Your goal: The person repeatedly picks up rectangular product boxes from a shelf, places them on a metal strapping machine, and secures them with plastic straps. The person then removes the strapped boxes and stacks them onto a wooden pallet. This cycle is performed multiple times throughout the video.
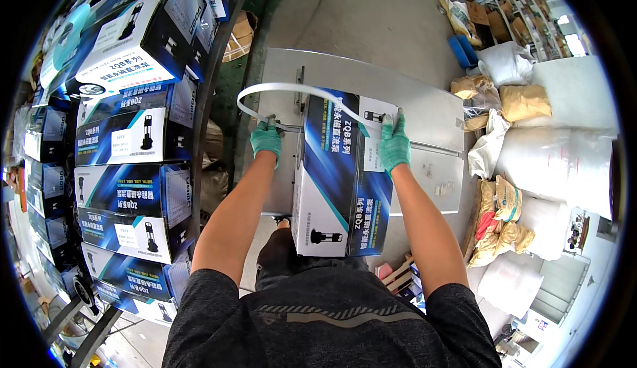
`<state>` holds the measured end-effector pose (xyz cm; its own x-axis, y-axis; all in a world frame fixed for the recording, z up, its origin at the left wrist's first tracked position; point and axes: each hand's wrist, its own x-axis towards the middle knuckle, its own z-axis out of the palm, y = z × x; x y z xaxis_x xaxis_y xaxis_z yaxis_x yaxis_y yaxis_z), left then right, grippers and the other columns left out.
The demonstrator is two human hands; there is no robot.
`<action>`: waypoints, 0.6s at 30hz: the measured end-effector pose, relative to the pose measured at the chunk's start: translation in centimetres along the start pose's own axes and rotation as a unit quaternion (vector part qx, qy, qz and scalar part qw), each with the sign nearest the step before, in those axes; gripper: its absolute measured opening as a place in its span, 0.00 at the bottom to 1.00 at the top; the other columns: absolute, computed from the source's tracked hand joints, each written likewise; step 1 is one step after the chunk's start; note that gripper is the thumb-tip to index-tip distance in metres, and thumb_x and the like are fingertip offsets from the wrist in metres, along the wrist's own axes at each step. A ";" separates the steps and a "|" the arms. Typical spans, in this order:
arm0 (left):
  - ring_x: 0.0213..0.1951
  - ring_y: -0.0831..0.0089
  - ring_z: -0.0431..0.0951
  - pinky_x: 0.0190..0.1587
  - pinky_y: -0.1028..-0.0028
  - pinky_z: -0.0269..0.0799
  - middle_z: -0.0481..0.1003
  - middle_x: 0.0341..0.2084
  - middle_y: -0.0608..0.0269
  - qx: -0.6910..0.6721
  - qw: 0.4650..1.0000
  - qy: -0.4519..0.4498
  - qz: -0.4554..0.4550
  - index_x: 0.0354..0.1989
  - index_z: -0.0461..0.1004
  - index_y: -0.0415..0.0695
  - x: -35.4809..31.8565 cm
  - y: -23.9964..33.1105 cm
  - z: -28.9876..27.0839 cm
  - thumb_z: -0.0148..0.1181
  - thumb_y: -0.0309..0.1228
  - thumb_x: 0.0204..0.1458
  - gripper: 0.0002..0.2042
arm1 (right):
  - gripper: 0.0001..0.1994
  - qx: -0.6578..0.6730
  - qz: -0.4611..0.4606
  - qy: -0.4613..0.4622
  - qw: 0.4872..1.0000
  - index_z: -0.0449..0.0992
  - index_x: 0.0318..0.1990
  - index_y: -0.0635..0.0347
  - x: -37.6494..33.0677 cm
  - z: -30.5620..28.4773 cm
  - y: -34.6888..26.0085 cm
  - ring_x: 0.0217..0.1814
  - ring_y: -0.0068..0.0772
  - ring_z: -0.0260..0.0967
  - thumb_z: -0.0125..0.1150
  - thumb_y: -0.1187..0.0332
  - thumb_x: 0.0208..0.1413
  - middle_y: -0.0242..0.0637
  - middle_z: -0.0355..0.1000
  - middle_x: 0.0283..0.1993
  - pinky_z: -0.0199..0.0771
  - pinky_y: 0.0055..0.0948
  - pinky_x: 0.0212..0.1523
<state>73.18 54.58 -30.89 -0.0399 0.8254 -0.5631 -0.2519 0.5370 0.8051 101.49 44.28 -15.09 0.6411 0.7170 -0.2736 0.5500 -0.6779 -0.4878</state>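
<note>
In front of me a blue, white and black printed carton (332, 189) sits across a grey metal table and reaches towards my body. A white plastic strap (292, 88) arches over its far end in a loose loop. My left hand (266, 141), in a green glove, is closed on the strap's left side, just left of the carton. My right hand (394, 144), also gloved in green, lies on the carton's far right part with thumb and fingers stretched out. The strap's right end comes down close to that hand; whether they touch is unclear.
The metal table (424, 103) extends beyond the carton, with a dark slot fitting (300, 84) at its left. Stacked matching cartons (123, 189) stand along my left behind a dark rail. Sacks (524, 103) and large wrapped white bundles (554, 162) lie at the right.
</note>
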 end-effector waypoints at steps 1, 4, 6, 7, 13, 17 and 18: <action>0.37 0.73 0.80 0.36 0.71 0.80 0.80 0.42 0.61 0.005 1.000 -0.003 0.005 0.57 0.77 0.40 0.2 0.1 0.0 0.55 0.30 0.68 0.13 | 0.39 0.003 0.004 -0.004 1.000 0.43 0.79 0.47 0.1 0.0 -0.1 0.57 0.62 0.75 0.34 0.36 0.69 0.57 0.76 0.57 0.75 0.52 0.54; 0.37 0.73 0.80 0.37 0.72 0.80 0.80 0.42 0.62 0.064 0.998 -0.022 0.002 0.58 0.76 0.41 0.6 0.4 -0.4 0.54 0.29 0.68 0.14 | 0.39 0.010 0.005 -0.009 1.000 0.43 0.79 0.47 0.1 -0.1 -0.4 0.57 0.62 0.75 0.33 0.36 0.69 0.57 0.77 0.56 0.75 0.52 0.54; 0.37 0.74 0.79 0.37 0.73 0.80 0.80 0.42 0.63 0.086 0.996 -0.026 0.019 0.58 0.77 0.42 0.8 0.4 -0.6 0.53 0.29 0.68 0.13 | 0.38 0.012 -0.008 -0.002 1.000 0.43 0.79 0.48 0.1 0.0 -0.4 0.56 0.62 0.75 0.33 0.37 0.69 0.57 0.77 0.56 0.75 0.52 0.54; 0.36 0.75 0.79 0.37 0.73 0.80 0.80 0.42 0.63 0.097 0.995 -0.028 0.026 0.58 0.77 0.43 0.7 0.4 -0.6 0.53 0.29 0.69 0.13 | 0.38 0.009 -0.005 -0.001 1.000 0.44 0.79 0.47 0.1 0.0 -0.4 0.56 0.62 0.75 0.33 0.37 0.69 0.57 0.77 0.55 0.75 0.52 0.54; 0.38 0.76 0.80 0.43 0.72 0.78 0.81 0.43 0.61 0.387 0.910 -0.044 0.141 0.60 0.77 0.44 -0.3 0.7 -0.2 0.55 0.30 0.67 0.15 | 0.37 0.002 0.009 -0.011 1.000 0.45 0.79 0.46 0.1 -0.4 -0.4 0.56 0.62 0.76 0.32 0.38 0.70 0.56 0.77 0.55 0.75 0.53 0.54; 0.41 0.63 0.80 0.51 0.69 0.75 0.81 0.47 0.49 0.330 0.907 -0.151 0.212 0.63 0.74 0.45 -3.5 1.0 2.1 0.53 0.24 0.65 0.19 | 0.36 -0.004 0.006 0.004 1.000 0.45 0.79 0.45 0.1 -0.1 0.0 0.55 0.61 0.76 0.33 0.39 0.70 0.55 0.78 0.54 0.75 0.54 0.53; 0.47 0.64 0.80 0.56 0.71 0.72 0.81 0.49 0.48 0.363 0.903 -0.151 0.173 0.65 0.72 0.46 -3.7 1.3 2.2 0.50 0.21 0.64 0.21 | 0.36 -0.007 0.004 0.008 1.000 0.45 0.79 0.45 0.1 -0.1 -0.1 0.54 0.61 0.76 0.33 0.39 0.70 0.55 0.78 0.54 0.75 0.54 0.53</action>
<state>75.10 52.57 -27.32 0.2976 0.9167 -0.2666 0.4301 0.1206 0.8947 101.53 44.42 -14.99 0.6542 0.7085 -0.2648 0.5515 -0.6864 -0.4740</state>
